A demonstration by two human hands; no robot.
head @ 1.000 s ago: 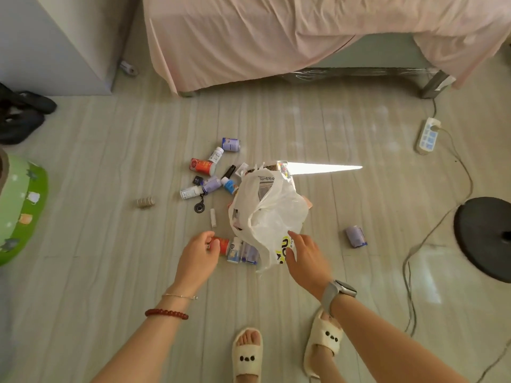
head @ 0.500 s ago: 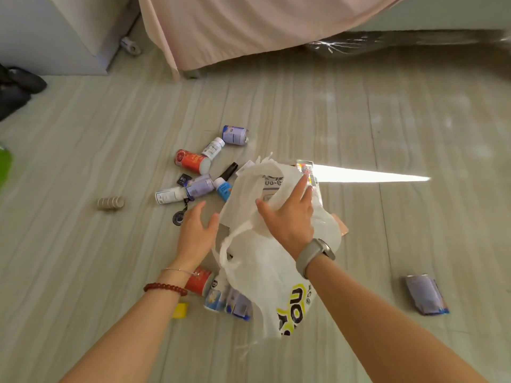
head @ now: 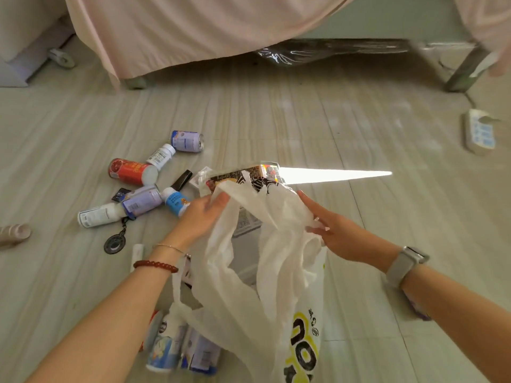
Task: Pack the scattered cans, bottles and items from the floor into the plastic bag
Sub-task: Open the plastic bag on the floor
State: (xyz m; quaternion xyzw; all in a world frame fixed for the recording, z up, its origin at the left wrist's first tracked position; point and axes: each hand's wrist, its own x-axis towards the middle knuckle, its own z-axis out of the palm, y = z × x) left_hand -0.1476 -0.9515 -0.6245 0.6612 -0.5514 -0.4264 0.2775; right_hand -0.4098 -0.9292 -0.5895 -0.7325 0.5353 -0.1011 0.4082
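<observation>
A white plastic bag (head: pixel 249 294) with yellow print lies crumpled on the floor in the middle. My left hand (head: pixel 200 214) pinches its upper left edge. My right hand (head: pixel 334 230) holds the bag's right side, fingers pressed into the plastic. Left of the bag lie a red can (head: pixel 130 171), a purple can (head: pixel 188 141), a white bottle (head: pixel 161 156), a blue-labelled bottle (head: pixel 174 200), a purple bottle (head: pixel 142 201) and another white bottle (head: pixel 96 215). A patterned carton (head: pixel 249 174) pokes out behind the bag. Several cans (head: pixel 179 349) lie under my left forearm.
A round dark keyring (head: pixel 114 243) and a small white tube (head: pixel 137 252) lie on the floor near my left wrist. A bed with a pink sheet (head: pixel 193 31) runs across the back. A power strip (head: pixel 479 132) sits at the right, a stack of discs (head: pixel 13 233) at the far left.
The camera has moved closer to the floor. My left hand has gone from the floor onto the bag's left edge, and my right hand has shifted from the bag's top to its right side.
</observation>
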